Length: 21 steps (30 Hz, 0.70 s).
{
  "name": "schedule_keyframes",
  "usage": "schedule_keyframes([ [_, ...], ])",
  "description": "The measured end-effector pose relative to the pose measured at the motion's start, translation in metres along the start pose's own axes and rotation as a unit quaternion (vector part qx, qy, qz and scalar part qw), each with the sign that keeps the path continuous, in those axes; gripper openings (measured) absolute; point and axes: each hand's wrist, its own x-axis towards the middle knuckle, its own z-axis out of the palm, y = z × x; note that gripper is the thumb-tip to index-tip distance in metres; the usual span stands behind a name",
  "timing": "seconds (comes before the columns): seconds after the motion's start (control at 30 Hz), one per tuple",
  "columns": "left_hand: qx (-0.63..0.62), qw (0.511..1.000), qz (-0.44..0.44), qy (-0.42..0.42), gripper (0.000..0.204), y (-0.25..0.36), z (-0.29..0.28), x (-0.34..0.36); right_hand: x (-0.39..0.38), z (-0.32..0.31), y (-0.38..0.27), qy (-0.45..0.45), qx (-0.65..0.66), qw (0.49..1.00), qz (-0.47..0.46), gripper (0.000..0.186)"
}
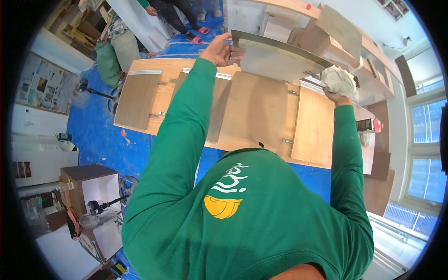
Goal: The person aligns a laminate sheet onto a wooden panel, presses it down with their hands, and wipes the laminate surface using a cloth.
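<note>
A flat panel (pixel 275 58) with a pale face and a dark edge is held tilted up over the far side of the workbench. My left hand (pixel 222 51) grips its left end, fingers curled at the edge. My right hand (pixel 338 98) is closed on a bunched white cloth (pixel 339 80) at the panel's right end. The cloth hides most of those fingers and that corner. Below, a wooden door panel (pixel 312 126) and a brown door panel (pixel 138 100) with metal hinges lie on the long wooden board (pixel 261 107).
A person (pixel 182 18) in pink sandals stands at the far left on the blue floor sheet (pixel 93 126). An open cabinet box (pixel 88 175) stands at lower left. Sacks (pixel 109 60) lean at the back left. A can (pixel 368 125) stands beside my right arm, with windows beyond.
</note>
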Motion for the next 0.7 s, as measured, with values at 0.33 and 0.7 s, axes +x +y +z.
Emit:
schedule_keyframes([
  [0.33,-0.068,0.997,0.01,-0.041,0.071,-0.024,-0.011,0.015,-0.024,-0.005,-0.016,0.061,0.603,0.769,0.201,0.053],
  [0.7,-0.04,0.998,0.014,-0.036,0.046,-0.152,-0.052,-0.055,-0.146,0.059,-0.029,-0.156,0.703,0.692,0.058,0.016],
])
